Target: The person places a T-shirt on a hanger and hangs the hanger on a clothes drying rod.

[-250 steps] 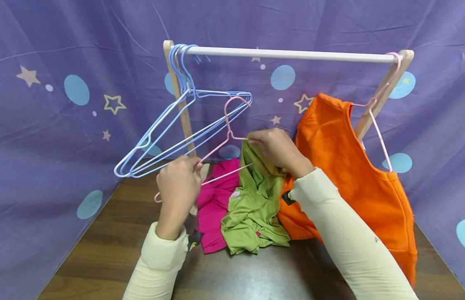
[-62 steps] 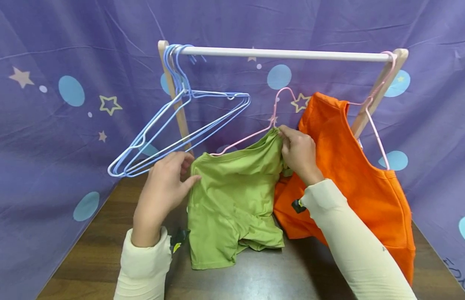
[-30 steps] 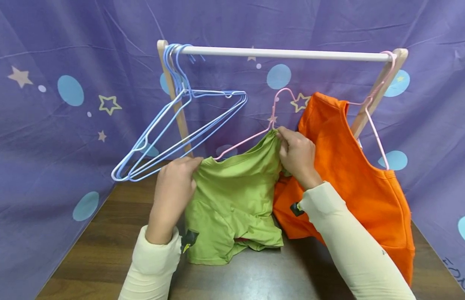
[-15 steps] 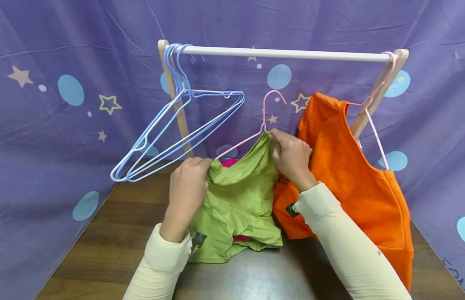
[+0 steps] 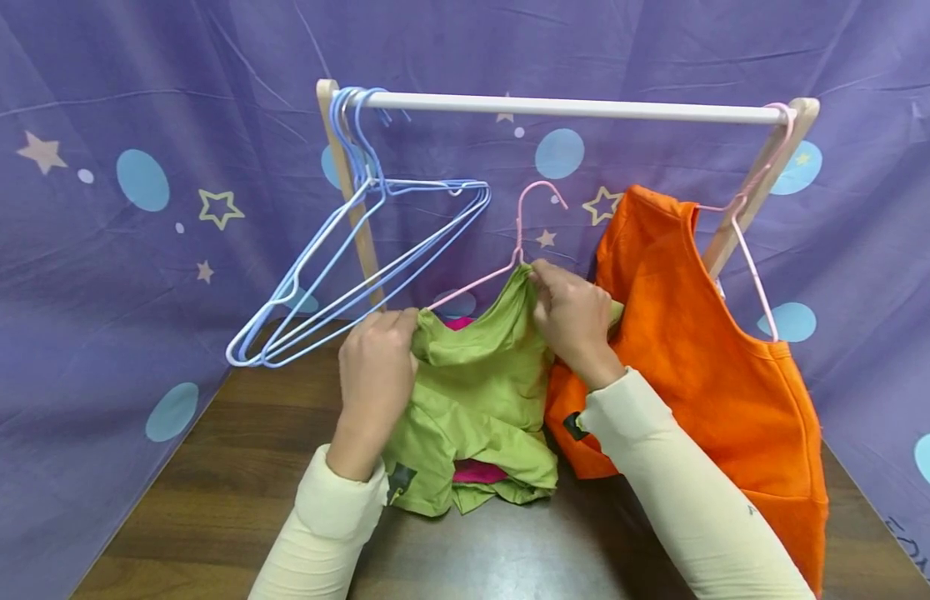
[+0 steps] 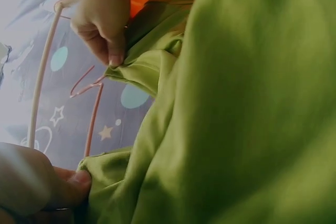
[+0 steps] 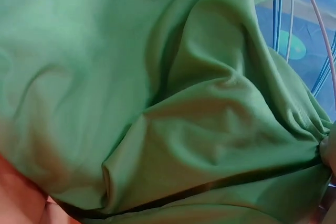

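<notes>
A green shirt [image 5: 480, 400] hangs between both hands, its neckline stretched around a pink hanger [image 5: 472, 285] whose hook stands free above the cloth. The left hand [image 5: 377, 375] pinches the collar's left side, where the hanger's arm goes in. Beside the hanger's neck, the right hand [image 5: 573, 321] grips the collar's right side. In the left wrist view the left thumb [image 6: 80, 178] presses the collar edge, and the right hand [image 6: 105, 19] pinches the other side. Green cloth [image 7: 199, 103] fills most of the right wrist view. The hanger's lower part is hidden by the shirt.
Several blue and white hangers [image 5: 285, 287] hang at the left end of the white rail [image 5: 555, 107]. An orange garment [image 5: 705, 367] hangs on a pink hanger at the right end. Pink cloth [image 5: 478, 472] shows behind and below the green shirt on the wooden table [image 5: 210, 492].
The green shirt has come onto the hanger and now hides most of the pink cloth. Over the last second the left hand took the collar, and the right hand and hanger shifted slightly left.
</notes>
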`<action>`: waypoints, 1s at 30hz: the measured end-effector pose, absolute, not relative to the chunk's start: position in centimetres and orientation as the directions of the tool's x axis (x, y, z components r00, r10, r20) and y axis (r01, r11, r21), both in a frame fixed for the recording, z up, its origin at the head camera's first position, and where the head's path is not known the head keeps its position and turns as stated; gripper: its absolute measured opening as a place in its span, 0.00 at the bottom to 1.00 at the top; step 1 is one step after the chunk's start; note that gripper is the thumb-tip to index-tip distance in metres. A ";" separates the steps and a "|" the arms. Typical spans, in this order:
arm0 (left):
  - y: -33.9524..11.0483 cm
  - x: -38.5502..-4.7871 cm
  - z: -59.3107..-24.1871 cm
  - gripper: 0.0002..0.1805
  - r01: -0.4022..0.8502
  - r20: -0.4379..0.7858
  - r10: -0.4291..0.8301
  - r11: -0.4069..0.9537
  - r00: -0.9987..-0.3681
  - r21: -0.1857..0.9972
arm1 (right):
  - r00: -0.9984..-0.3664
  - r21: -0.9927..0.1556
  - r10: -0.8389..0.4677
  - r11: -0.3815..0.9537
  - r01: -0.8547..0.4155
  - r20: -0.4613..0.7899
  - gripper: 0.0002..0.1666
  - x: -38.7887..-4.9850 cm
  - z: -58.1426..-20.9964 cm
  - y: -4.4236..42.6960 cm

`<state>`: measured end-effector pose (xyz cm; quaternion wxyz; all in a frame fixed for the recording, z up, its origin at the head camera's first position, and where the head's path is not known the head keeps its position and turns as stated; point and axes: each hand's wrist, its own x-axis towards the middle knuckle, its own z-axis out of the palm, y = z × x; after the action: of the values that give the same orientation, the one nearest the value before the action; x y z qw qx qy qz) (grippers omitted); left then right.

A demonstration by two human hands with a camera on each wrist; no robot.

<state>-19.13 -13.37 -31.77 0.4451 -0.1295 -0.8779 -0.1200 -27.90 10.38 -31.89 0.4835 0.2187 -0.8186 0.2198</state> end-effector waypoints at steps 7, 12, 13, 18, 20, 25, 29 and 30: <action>-12.1 -19.3 -32.4 0.08 0.380 0.844 0.081 0.912 -0.531 0.152 | -0.402 -0.081 -0.214 0.795 -0.602 0.890 0.09 -27.3 -32.2 8.8; -11.7 -19.4 -32.7 0.08 0.371 0.835 0.069 0.913 -0.546 0.167 | -0.392 -0.057 -0.236 0.793 -0.606 0.889 0.08 -27.3 -32.7 8.3; -11.7 -19.4 -32.7 0.07 0.369 0.827 0.067 0.913 -0.558 0.175 | -0.394 -0.054 -0.241 0.792 -0.608 0.887 0.08 -27.3 -32.7 8.2; -12.3 -19.2 -32.0 0.12 0.356 0.739 0.069 0.903 -0.670 0.239 | -0.418 -0.086 -0.223 0.792 -0.604 0.881 0.08 -27.4 -33.1 8.5; -12.9 -19.0 -31.5 0.17 0.347 0.695 0.078 0.902 -0.715 0.256 | -0.425 -0.112 -0.198 0.792 -0.600 0.883 0.09 -27.5 -33.1 8.7; -14.6 -18.1 -30.2 0.24 0.337 0.676 0.074 0.903 -0.733 0.266 | -0.452 -0.167 -0.141 0.801 -0.575 0.881 0.09 -27.6 -32.9 9.1; -15.9 -17.5 -29.5 0.22 0.339 0.700 0.060 0.902 -0.711 0.266 | -0.469 -0.196 -0.097 0.821 -0.537 0.878 0.09 -27.7 -32.8 9.5; -16.1 -17.5 -29.4 0.21 0.346 0.702 0.066 0.900 -0.709 0.265 | -0.473 -0.205 -0.084 0.824 -0.528 0.877 0.09 -27.7 -32.7 9.6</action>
<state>-17.47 -16.11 -29.42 0.3640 -0.1137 -0.9042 -0.1924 -27.69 9.59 -32.71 0.4789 0.1853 -0.8263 0.2316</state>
